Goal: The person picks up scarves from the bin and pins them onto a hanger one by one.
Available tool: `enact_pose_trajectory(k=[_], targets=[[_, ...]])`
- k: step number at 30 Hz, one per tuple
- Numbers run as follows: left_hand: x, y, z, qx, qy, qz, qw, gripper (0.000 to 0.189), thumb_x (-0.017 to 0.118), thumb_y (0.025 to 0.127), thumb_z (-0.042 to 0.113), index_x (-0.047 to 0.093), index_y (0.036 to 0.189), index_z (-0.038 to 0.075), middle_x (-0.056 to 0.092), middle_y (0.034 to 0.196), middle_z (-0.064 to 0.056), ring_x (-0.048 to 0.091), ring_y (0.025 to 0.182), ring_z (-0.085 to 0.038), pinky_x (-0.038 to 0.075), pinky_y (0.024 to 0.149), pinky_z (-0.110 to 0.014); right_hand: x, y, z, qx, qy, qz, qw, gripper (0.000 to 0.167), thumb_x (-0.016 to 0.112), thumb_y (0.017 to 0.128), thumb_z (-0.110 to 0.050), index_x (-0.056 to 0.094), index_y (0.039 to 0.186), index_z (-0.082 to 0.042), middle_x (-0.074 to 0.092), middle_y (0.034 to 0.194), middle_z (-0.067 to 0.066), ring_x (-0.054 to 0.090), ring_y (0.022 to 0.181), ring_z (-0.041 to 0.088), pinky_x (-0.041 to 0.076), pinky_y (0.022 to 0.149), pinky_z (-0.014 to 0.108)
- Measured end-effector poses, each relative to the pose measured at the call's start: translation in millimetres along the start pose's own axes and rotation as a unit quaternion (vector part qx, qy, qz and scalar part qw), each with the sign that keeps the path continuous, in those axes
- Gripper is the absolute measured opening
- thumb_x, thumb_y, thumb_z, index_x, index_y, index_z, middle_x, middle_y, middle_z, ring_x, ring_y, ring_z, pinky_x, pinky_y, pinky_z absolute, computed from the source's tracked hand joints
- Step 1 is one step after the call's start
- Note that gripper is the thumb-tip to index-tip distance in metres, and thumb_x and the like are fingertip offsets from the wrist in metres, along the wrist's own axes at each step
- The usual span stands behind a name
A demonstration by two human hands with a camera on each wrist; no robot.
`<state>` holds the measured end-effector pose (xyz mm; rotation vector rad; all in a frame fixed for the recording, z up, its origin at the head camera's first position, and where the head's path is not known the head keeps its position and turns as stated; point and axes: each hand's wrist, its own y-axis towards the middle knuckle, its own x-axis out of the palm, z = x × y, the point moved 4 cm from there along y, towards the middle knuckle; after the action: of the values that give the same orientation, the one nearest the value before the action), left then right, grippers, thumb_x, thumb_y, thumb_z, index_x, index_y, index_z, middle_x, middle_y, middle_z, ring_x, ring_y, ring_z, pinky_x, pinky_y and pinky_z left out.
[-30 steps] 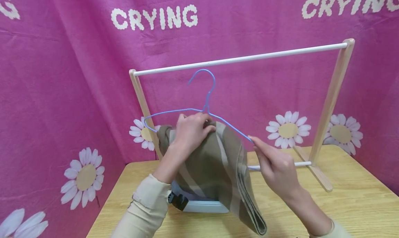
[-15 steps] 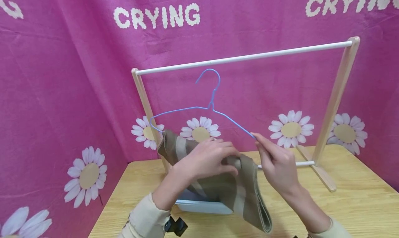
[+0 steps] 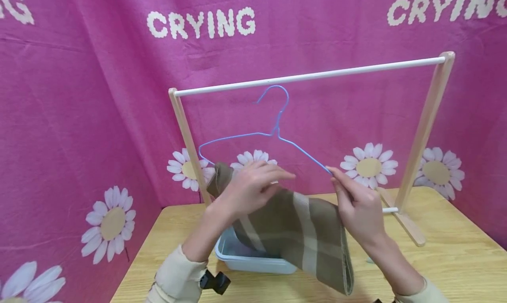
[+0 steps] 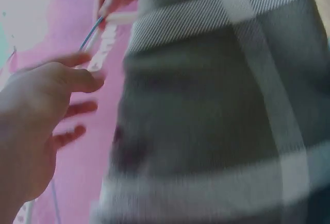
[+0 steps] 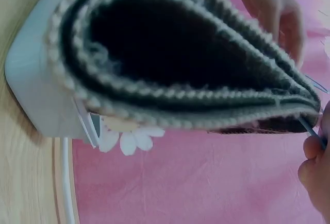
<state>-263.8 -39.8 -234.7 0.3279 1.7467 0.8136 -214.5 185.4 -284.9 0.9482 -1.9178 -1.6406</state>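
Observation:
A blue wire hanger (image 3: 295,144) is held upright in front of the rack. At its lower right corner my right hand (image 3: 362,210) pinches the wire between thumb and fingers. A folded brown plaid scarf (image 3: 293,232) drapes over the hanger's lower bar; the fold hides most of that bar. My left hand (image 3: 249,188) is in front of the scarf's upper left part in the head view. In the left wrist view its fingers are spread and apart from the scarf (image 4: 206,110). The right wrist view shows the scarf's layered edge (image 5: 175,118) looped open.
A small rack with a white top bar (image 3: 309,76) and wooden posts stands behind the hanger. A pale blue plastic tub (image 3: 261,265) sits on the wooden table (image 3: 447,232) under the scarf. A pink flowered curtain (image 3: 325,25) closes the back and sides.
The left hand has let go of the scarf's top after drawing it right along the lower bar. The scarf is spread wider and flatter. The hanger has shifted slightly right with the right hand.

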Motion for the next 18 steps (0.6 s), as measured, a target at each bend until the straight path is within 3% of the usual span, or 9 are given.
enact_pose_trajectory(k=[1,3,6,8,11,15,18], targets=[[-4.1,-6.6,-7.2,-0.039,0.002,0.025,0.9989,0.031,0.073,0.088,0.007,0.073,0.118,0.017,0.072,0.111,0.004,0.062,0.099,-0.014,0.049,0.087,-0.029,-2.0,0.2,1.4,0.004,-0.003,0.001,1.0000,0.026,0.065,0.097,-0.021,0.075,0.112,-0.003,0.055,0.057,0.000,0.027,0.051,-0.004,0.022,0.046,0.011],[-10.5,-23.5,-22.6,-0.131,-0.015,0.069,0.9889,0.034,0.076,0.087,0.011,0.071,0.120,0.014,0.069,0.114,-0.001,0.061,0.099,-0.018,0.050,0.086,-0.033,-7.0,1.1,4.1,0.010,-0.011,0.007,0.9999,0.022,0.067,0.094,-0.015,0.076,0.110,-0.002,0.059,0.060,0.003,0.028,0.053,-0.004,0.023,0.047,0.012],[-13.9,-53.5,-43.8,-0.252,-0.057,0.110,0.9598,0.038,0.076,0.088,0.015,0.067,0.125,0.012,0.062,0.116,-0.006,0.057,0.097,-0.021,0.051,0.079,-0.035,-11.8,5.6,6.1,0.016,-0.021,0.017,0.9995,0.023,0.071,0.087,-0.002,0.076,0.109,0.000,0.060,0.061,0.007,0.029,0.054,-0.004,0.025,0.047,0.014],[-9.9,-71.7,-54.0,-0.309,-0.084,0.108,0.9410,0.042,0.074,0.090,0.019,0.063,0.130,0.012,0.058,0.121,-0.007,0.057,0.100,-0.021,0.053,0.080,-0.036,-13.4,8.1,6.7,0.019,-0.023,0.022,0.9993,0.025,0.072,0.084,0.002,0.075,0.109,0.000,0.063,0.064,0.009,0.031,0.055,-0.003,0.027,0.048,0.015],[0.0,-92.5,-63.3,-0.371,-0.133,0.088,0.9147,0.053,0.072,0.092,0.024,0.053,0.141,0.015,0.056,0.126,-0.009,0.059,0.105,-0.024,0.053,0.088,-0.041,-12.9,9.6,6.5,0.025,-0.017,0.024,0.9992,0.022,0.070,0.088,-0.003,0.075,0.109,0.001,0.064,0.065,0.011,0.034,0.055,-0.004,0.028,0.049,0.014],[13.3,-108.9,-67.9,-0.420,-0.210,0.080,0.8793,0.068,0.073,0.092,0.025,0.039,0.151,0.025,0.058,0.126,-0.011,0.061,0.108,-0.028,0.053,0.095,-0.049,-10.2,8.1,5.7,0.030,-0.012,0.028,0.9991,0.021,0.069,0.092,-0.009,0.075,0.110,0.001,0.062,0.064,0.010,0.035,0.056,-0.003,0.029,0.051,0.013],[18.9,-114.6,-67.7,-0.431,-0.232,0.084,0.8677,0.075,0.075,0.090,0.024,0.034,0.152,0.033,0.063,0.121,-0.009,0.064,0.106,-0.026,0.056,0.092,-0.046,-8.1,7.3,5.2,0.031,-0.008,0.027,0.9991,0.023,0.068,0.093,-0.013,0.075,0.110,0.001,0.061,0.063,0.009,0.035,0.056,-0.003,0.029,0.051,0.013]])
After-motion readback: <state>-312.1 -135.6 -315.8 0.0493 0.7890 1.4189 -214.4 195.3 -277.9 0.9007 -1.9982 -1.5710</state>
